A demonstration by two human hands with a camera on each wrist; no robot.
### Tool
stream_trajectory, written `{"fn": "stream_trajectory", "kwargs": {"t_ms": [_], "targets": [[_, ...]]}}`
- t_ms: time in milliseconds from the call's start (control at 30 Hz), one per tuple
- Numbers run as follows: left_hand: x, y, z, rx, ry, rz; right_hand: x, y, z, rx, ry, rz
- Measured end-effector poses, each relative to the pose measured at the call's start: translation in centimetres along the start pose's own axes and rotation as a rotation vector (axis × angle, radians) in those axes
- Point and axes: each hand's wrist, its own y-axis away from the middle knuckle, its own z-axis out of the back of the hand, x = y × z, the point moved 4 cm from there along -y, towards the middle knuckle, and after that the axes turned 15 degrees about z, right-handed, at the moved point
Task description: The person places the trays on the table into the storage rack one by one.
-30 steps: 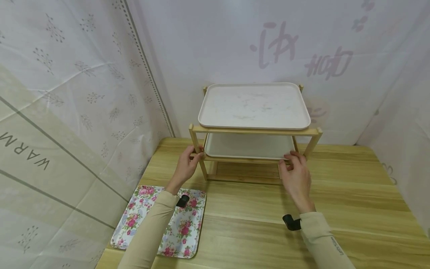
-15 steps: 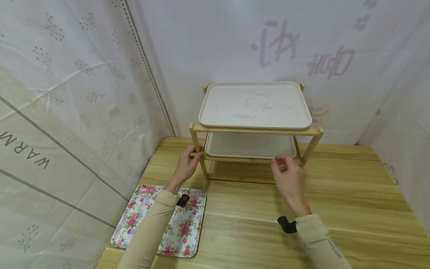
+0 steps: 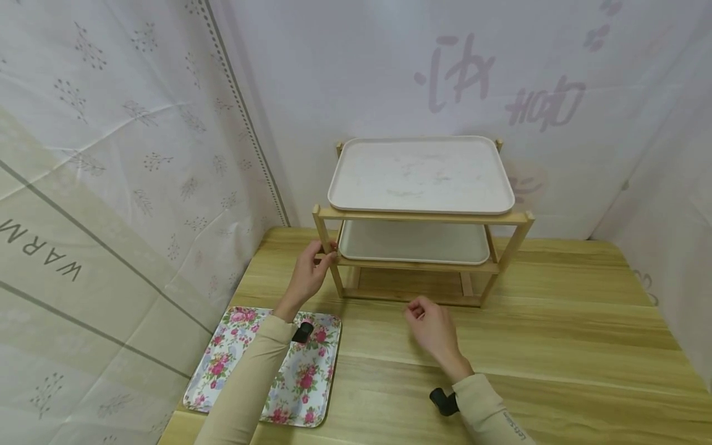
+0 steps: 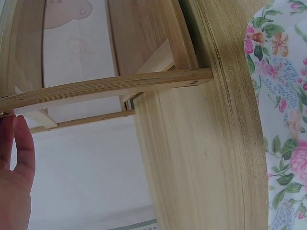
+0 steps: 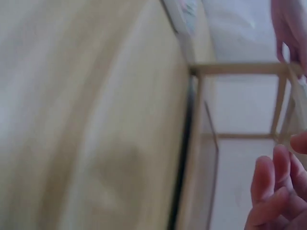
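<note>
A three-tier wooden rack [image 3: 417, 216] stands on the table. One white tray [image 3: 419, 176] lies on its top tier, and a second white tray [image 3: 414, 241] sits on the middle tier. At the rack's left front post, my left hand [image 3: 307, 276] pinches the frame beside the middle tier; the left wrist view shows the thumb and fingers at the wood. My right hand [image 3: 432, 324] hovers in front of the bottom tier, fingers loosely curled and holding nothing. A flower-patterned tray [image 3: 306, 377] lies on the table at the left, partly hidden under my left sleeve.
The rack's bottom tier [image 3: 411, 283] is bare wood close above the table. A wooden table [image 3: 584, 321] extends to the right and front. Printed cloth hangs [image 3: 144, 123] behind and along the left side, right at the table's edge.
My right hand has let go of the middle tray's right front edge and moved left and toward me. My left hand stays at the post, and the trays look settled.
</note>
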Motion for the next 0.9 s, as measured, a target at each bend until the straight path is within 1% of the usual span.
{"fn": "stream_trajectory", "kwargs": {"t_ms": [167, 300, 433, 700, 767, 900], "targets": [[0.0, 0.0, 0.0, -0.003, -0.002, -0.005, 0.4, 1.3, -3.3, 0.121, -0.036, -0.014], [0.1, 0.0, 0.0, -0.006, -0.003, -0.011, 1.2, 2.3, -5.7, 0.231, -0.017, 0.032], [0.1, 0.0, 0.0, -0.009, 0.001, -0.016, 2.2, 3.3, -7.6, 0.315, 0.005, 0.074], [-0.1, 0.1, 0.0, -0.030, -0.009, -0.047, 4.2, 5.2, -10.9, 0.445, -0.031, 0.097], [-0.1, 0.1, 0.0, -0.028, -0.004, -0.044, 4.7, 5.6, -11.5, 0.466, -0.047, 0.102], [0.0, 0.1, 0.0, -0.013, 0.006, -0.013, 5.7, 6.4, -12.5, 0.502, -0.072, 0.099]]}}
